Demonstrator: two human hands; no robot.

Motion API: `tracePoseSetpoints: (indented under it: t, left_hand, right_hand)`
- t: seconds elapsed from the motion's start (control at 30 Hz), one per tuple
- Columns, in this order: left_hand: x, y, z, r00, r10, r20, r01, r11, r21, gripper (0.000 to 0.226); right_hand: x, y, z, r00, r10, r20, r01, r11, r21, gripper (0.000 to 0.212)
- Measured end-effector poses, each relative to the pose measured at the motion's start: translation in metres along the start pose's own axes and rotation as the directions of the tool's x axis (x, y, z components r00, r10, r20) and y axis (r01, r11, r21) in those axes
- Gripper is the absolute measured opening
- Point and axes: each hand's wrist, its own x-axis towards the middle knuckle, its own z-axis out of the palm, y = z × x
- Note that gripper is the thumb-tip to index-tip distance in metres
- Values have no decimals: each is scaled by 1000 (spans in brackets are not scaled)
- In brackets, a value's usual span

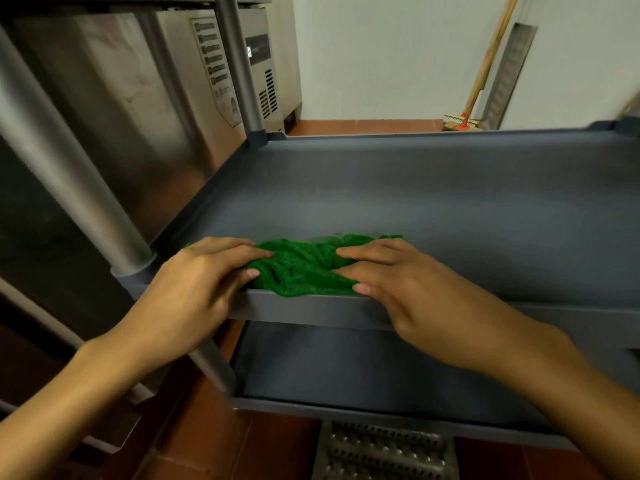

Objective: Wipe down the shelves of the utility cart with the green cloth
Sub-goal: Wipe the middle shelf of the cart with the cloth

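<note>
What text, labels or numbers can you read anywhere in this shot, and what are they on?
No text here is legible.
Label plate on the steel cabinet: rows of print and a symbol, too blurred to read.
Small lit display on the machine behind it: too small to read.
Green cloth, grey cart shelf: no markings visible.

We see our two bare forearms with no sleeves, watch or bracelets, and our left hand (197, 289) and right hand (405, 289) ungloved and ringless, with short, plain, unpainted fingernails on slim fingers.
</note>
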Motion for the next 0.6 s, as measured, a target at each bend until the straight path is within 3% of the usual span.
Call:
tracePoseSetpoints:
  t: [0.6]
  left_hand:
    - [50,96,49,997,78,-29,-80,994,-76,46]
  right_hand:
    - [-80,52,-35,985,113,-128,-124,989,-81,37]
